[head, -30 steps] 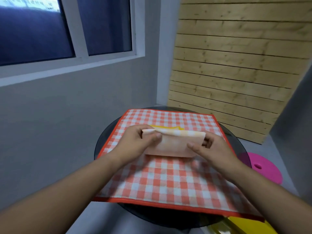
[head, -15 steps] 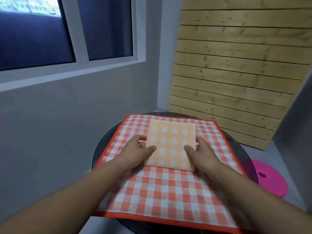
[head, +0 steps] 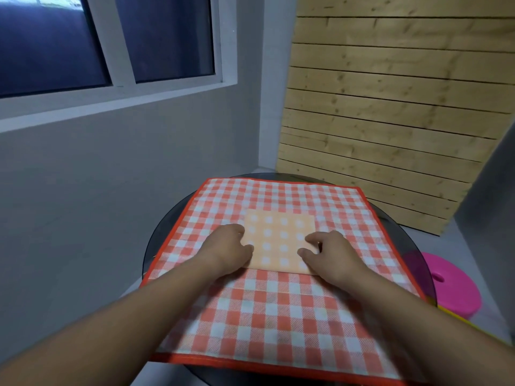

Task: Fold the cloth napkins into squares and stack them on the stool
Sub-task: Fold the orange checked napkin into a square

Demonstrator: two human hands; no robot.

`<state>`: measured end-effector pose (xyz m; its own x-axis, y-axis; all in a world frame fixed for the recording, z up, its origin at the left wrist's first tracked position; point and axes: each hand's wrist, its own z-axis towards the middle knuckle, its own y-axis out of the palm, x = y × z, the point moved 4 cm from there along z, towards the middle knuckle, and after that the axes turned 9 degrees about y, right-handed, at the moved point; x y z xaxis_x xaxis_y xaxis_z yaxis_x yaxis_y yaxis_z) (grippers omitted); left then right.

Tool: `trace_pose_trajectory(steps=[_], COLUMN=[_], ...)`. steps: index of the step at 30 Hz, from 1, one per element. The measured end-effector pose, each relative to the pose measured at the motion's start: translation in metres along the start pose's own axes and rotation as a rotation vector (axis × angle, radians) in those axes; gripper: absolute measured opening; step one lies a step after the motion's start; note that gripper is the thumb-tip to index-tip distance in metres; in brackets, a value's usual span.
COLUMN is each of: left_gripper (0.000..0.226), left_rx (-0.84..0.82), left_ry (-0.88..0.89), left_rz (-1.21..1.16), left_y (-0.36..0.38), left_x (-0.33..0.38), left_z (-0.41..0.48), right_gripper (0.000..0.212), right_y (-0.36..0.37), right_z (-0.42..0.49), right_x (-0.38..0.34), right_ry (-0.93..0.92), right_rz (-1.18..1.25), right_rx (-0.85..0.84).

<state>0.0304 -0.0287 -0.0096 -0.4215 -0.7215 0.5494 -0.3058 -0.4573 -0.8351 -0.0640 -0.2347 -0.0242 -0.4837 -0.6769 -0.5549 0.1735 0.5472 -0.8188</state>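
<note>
A small pale-orange checked napkin (head: pixel 280 235), folded into a square, lies flat on a large red-and-white checked cloth (head: pixel 278 307) spread over a round dark glass table (head: pixel 158 238). My left hand (head: pixel 230 247) rests on the napkin's left edge with curled fingers. My right hand (head: pixel 327 253) presses its right near corner, fingers bent on the fabric. A pink stool (head: pixel 451 288) stands on the floor to the right, below the table edge, with nothing on its visible top.
A grey wall with a window (head: pixel 106 43) is at the left. A slatted wooden panel (head: pixel 390 107) leans at the back right. Something yellow (head: pixel 457 320) shows beside the pink stool.
The napkin was held up mid-fold a second ago; it now lies flat as a square. Both hands have slid onto its side edges and the view has tilted slightly.
</note>
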Motion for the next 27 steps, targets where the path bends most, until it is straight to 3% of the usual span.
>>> trace_pose_trajectory(steps=[3,7,11,13,18,27], left_gripper=[0.021,0.023,0.053,0.063,0.068,0.083], left_rx=[-0.01,-0.024,-0.017,-0.108,-0.243,-0.281], left_ry=[0.027,0.061,0.306,0.4,0.354,0.219], left_rz=[0.091,0.232,0.394,0.404,0.415,0.483], left_y=[0.001,0.006,0.016,0.027,0.048,0.045], left_x=[0.001,0.003,0.018,0.022,0.003,-0.007], left_z=[0.002,0.001,-0.002,0.0,0.008,0.005], right_gripper=[0.053,0.05,0.047,0.052,0.057,0.07], right_y=[0.003,0.003,0.002,0.011,0.037,0.026], right_z=[0.001,-0.002,-0.009,-0.012,-0.011,-0.006], right_x=[0.001,-0.002,-0.019,-0.026,-0.015,0.003], right_ry=[0.004,0.024,-0.14,-0.268,-0.276,-0.174], right_rz=[-0.04,-0.16,-0.311,-0.34,-0.461,-0.557], right_rx=[-0.007,0.008,0.118,0.049,-0.166,-0.167])
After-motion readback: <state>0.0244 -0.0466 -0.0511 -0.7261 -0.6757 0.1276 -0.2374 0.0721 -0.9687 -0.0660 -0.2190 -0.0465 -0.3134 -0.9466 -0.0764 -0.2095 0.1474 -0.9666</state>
